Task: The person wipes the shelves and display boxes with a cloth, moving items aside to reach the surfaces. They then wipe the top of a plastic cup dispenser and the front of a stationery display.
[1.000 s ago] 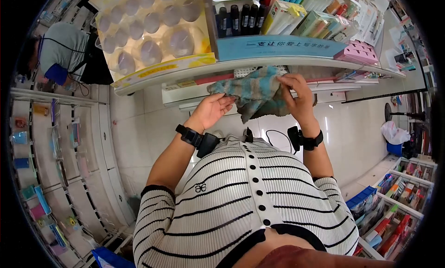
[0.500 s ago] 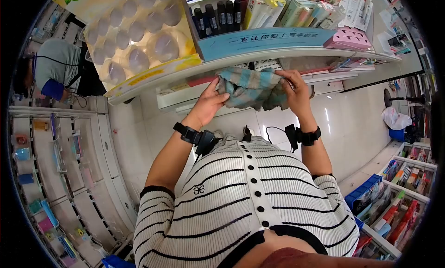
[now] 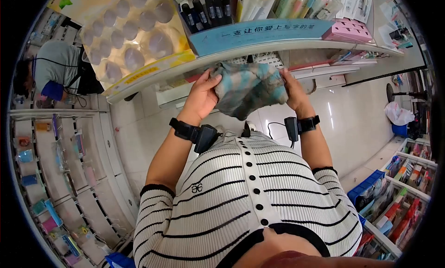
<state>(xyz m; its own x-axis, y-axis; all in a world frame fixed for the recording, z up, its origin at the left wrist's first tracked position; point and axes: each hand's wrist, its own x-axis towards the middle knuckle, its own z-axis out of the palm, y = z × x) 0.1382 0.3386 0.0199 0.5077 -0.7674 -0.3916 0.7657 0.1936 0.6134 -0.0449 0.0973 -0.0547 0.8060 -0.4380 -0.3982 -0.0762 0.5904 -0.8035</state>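
A blue and grey checked cloth (image 3: 250, 88) hangs between my two hands, just in front of the shelf edge. My left hand (image 3: 203, 95) is closed on its left end, with the thumb on top. At the upper right end, my right hand (image 3: 296, 93) pinches the cloth; part of its fingers is hidden behind the fabric. The lower edge of the cloth droops, and dark stains show on it.
Ahead is a shelf (image 3: 213, 59) with a tray of clear domes (image 3: 132, 31), black pens (image 3: 211, 11) and a pink box (image 3: 347, 31). A co-worker (image 3: 58, 66) bends at the left. Blue crates (image 3: 366, 187) stand at the lower right.
The cloth is spread wider and its lower edge hangs further down. My left hand has shifted slightly left. Both hands still hold the cloth.
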